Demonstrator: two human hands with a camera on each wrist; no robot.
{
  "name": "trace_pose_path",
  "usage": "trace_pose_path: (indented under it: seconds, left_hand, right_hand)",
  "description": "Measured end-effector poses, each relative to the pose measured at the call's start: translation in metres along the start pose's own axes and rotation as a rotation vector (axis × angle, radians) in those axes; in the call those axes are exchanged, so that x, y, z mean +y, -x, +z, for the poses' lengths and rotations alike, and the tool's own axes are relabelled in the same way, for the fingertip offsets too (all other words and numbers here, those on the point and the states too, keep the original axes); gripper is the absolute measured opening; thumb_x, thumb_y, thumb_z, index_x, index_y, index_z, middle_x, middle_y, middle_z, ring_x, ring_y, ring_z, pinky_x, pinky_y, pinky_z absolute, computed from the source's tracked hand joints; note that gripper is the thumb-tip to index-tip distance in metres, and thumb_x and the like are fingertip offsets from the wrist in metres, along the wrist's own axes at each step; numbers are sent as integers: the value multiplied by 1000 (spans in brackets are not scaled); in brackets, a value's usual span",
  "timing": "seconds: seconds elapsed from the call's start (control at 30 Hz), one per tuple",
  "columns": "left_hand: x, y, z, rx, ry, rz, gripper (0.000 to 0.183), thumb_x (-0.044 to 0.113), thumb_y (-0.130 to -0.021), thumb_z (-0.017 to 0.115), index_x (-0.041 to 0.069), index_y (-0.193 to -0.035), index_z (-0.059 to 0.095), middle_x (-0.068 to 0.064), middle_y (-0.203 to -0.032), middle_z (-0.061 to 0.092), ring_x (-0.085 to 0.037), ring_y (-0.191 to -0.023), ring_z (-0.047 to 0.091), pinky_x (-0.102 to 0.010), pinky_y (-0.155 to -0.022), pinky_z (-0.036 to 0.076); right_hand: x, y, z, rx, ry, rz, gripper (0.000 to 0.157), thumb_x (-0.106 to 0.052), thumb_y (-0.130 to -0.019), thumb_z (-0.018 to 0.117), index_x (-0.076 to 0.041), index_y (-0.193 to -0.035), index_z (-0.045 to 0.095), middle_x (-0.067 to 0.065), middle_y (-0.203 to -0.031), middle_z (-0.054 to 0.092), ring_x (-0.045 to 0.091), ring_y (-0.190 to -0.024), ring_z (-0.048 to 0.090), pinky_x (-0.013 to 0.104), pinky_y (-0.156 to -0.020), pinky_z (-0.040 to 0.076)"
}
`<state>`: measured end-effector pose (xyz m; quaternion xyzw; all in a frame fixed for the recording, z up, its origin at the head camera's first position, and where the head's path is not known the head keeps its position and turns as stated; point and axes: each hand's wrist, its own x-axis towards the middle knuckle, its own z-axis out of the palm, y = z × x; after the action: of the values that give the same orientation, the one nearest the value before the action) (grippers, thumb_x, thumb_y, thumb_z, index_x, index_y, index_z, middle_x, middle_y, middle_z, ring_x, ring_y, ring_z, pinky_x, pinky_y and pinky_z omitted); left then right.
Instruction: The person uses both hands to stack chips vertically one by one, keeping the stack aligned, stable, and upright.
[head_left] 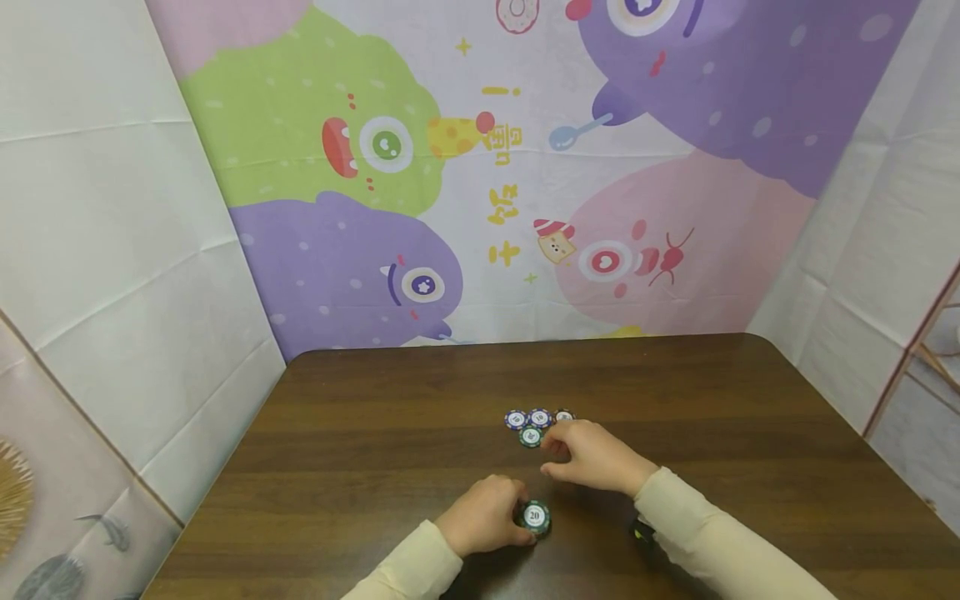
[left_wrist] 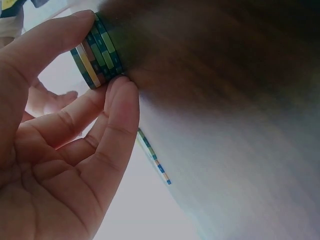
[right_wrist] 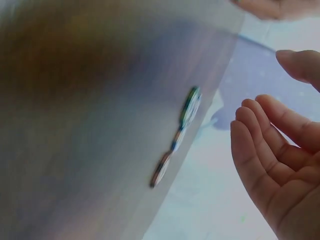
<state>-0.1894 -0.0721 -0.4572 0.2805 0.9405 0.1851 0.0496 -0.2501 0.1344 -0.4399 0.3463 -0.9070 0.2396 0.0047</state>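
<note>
My left hand [head_left: 483,514] grips a short stack of poker chips [head_left: 535,517] near the table's front. The top chip is green and white and reads 20. In the left wrist view, thumb and fingertips pinch the stack's [left_wrist: 103,52] edges, mostly green with a paler one among them. Farther back, a green chip [head_left: 531,437], two blue chips [head_left: 515,420] and a brown chip [head_left: 564,414] lie flat, close together. My right hand [head_left: 596,454] hovers beside them, overlapping that group's right side. Its fingers bend loosely, thumb apart, with nothing between them in the right wrist view.
A small black object [head_left: 642,530] with a yellow-green mark sits partly behind the right sleeve. The dark wooden table [head_left: 360,417] ends at a cloth [head_left: 517,308] printed with cartoon monsters. White cloth hangs along both sides.
</note>
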Motion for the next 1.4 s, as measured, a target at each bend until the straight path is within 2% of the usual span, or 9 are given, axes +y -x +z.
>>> trace_pose_path:
  seconds: [0.3,0.5,0.77,1.03,1.17,1.4]
  left_hand:
    - [1,0,-1,-7,-4,-6,33,27,-68,87,11,-90,68,10,-73,59,0,-66,48,-18,-61,42]
    - [2,0,-2,-11,-1,-10,34,27,-68,87,10,-92,69,9,-75,61,0,-67,49,-19,-62,43]
    - [1,0,-1,-9,-13,-6,35,27,-68,87,10,-93,69,9,-74,59,0,-67,48,-19,-63,43]
    - [2,1,-3,-14,-18,-13,36,27,-67,87,9,-93,69,10,-72,57,-1,-66,47,-19,-62,42]
    - [2,1,-3,-15,-14,-12,36,26,-67,87,9,-94,69,10,-72,56,-1,-65,46,-18,-61,41]
    - [1,0,-2,-12,-15,-5,37,26,-68,87,9,-95,70,10,-71,56,-1,-64,47,-18,-61,42]
  right_hand:
    - [27,-12,-4,55,32,129,32,-25,-83,77,-4,-105,69,3,-96,69,14,-84,64,33,-76,54]
    - [41,-18,-10,73,34,182,33,-22,-82,77,0,-106,69,8,-95,68,18,-84,64,38,-76,53]
    - [54,-25,-14,47,80,277,38,-24,-83,74,2,-111,66,11,-102,66,26,-95,64,44,-86,53]
    - [62,-32,-15,-6,148,299,45,-24,-82,75,7,-113,64,17,-107,65,32,-99,64,46,-89,52]
    - [65,-34,-13,-40,190,289,40,-25,-81,76,5,-106,67,13,-99,65,26,-89,62,44,-83,52]
    - [67,-37,-10,-74,174,332,24,-23,-81,78,-3,-91,69,6,-89,61,19,-79,55,40,-75,49]
